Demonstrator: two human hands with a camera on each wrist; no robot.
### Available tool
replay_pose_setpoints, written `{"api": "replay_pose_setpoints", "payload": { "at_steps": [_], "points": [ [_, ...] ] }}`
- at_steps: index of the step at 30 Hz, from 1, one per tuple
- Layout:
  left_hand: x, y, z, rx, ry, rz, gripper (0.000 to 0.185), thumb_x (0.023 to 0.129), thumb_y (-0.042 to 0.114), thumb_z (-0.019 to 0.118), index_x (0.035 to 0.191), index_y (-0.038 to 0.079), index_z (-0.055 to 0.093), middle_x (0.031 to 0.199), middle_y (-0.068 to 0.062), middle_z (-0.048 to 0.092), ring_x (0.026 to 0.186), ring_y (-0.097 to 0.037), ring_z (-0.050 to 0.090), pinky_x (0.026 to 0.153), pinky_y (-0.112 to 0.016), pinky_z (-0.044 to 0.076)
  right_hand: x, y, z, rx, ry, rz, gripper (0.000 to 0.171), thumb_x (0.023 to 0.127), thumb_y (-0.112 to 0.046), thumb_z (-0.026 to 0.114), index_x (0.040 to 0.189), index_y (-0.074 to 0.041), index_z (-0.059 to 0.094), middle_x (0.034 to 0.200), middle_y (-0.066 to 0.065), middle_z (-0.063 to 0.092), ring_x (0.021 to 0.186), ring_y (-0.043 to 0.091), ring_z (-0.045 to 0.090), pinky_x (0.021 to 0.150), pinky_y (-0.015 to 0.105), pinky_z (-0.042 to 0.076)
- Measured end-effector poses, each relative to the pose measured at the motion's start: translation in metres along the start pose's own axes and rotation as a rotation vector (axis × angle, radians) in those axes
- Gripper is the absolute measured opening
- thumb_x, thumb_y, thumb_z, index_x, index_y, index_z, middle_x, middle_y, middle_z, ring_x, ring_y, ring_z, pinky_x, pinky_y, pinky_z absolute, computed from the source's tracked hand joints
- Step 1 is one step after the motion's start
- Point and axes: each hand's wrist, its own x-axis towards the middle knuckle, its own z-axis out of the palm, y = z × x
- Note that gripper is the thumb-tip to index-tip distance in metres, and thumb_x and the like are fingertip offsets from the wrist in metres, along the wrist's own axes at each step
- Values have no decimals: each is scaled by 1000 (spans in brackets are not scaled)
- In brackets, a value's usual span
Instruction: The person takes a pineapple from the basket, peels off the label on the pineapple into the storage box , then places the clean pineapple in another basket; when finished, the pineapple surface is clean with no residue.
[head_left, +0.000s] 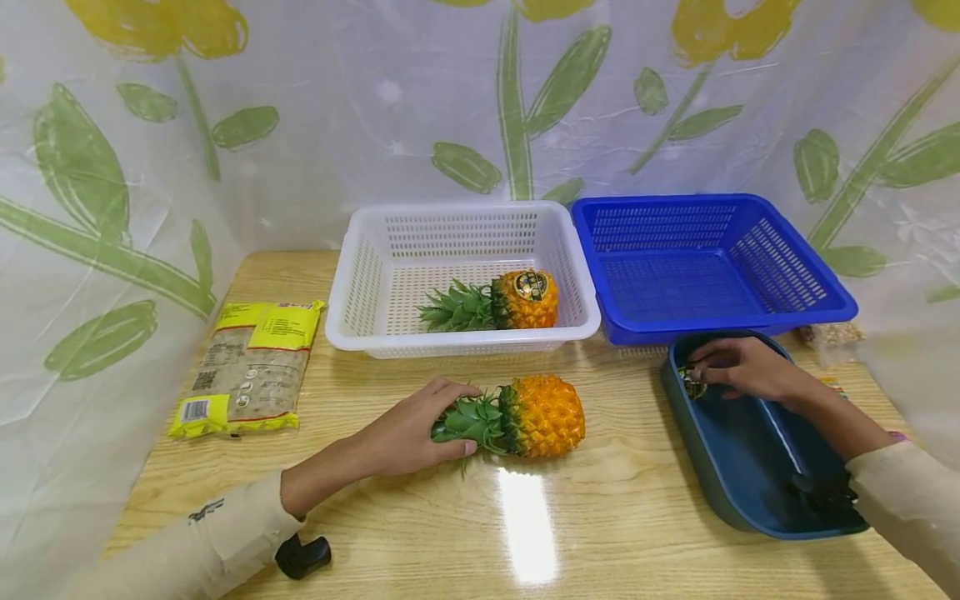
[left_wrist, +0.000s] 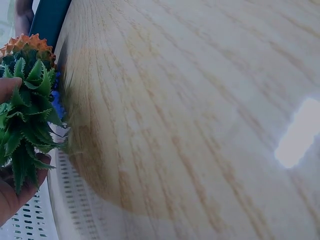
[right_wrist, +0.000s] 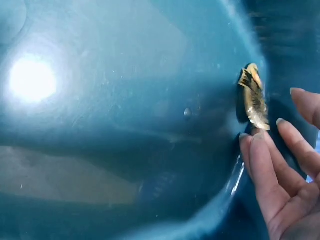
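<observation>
Left hand (head_left: 416,429) grasps pineapple (head_left: 525,415) crown; right hand (head_left: 738,367) fingertips pinching gold-wrapped piece (right_wrist: 253,97) in tray (head_left: 742,467).

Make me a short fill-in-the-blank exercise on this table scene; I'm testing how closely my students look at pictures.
1. The left hand grips the leafy crown of the pineapple on the table, while a second pineapple lies in the ______ basket.
2. The blue basket holds ______.
3. The right hand reaches into the dark ______ tray for a small gold-wrapped item.
4. A yellow packet lies to the ______ of the white basket.

Missing words: white; nothing; blue; left
</observation>
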Motion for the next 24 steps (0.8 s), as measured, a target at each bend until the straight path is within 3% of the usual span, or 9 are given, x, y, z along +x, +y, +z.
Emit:
{"api": "replay_pose_setpoints", "payload": {
  "at_steps": [7, 15, 24],
  "points": [
    [0, 0, -1, 10, -1, -4, 67, 92, 42, 71, 149, 20, 45, 137, -6, 52, 118, -22, 57, 96, -48, 50, -8, -2, -5, 4, 37, -55, 42, 97, -22, 68, 127, 6, 61, 119, 25, 68, 93, 4, 68, 71, 37, 61],
    [-1, 0, -1, 10, 0, -8, 65, 93, 41, 71, 149, 20, 46, 136, -6, 52, 116, -22, 56, 95, -48, 50, -18, -12, -15, -12, 26, -104, 39, 97, -23, 68, 128, 0, 61, 116, 19, 69, 95, 13, 71, 72, 32, 59],
    [0, 0, -2, 1, -12, -11, 66, 92, 40, 72, 149, 20, 46, 139, -6, 50, 121, -25, 56, 98, -51, 49, -31, -24, -16, -39, -12, -249, 32, 98, -16, 66, 128, -4, 62, 115, 16, 71, 97, 8, 71, 75, 28, 58]
  ]
}}
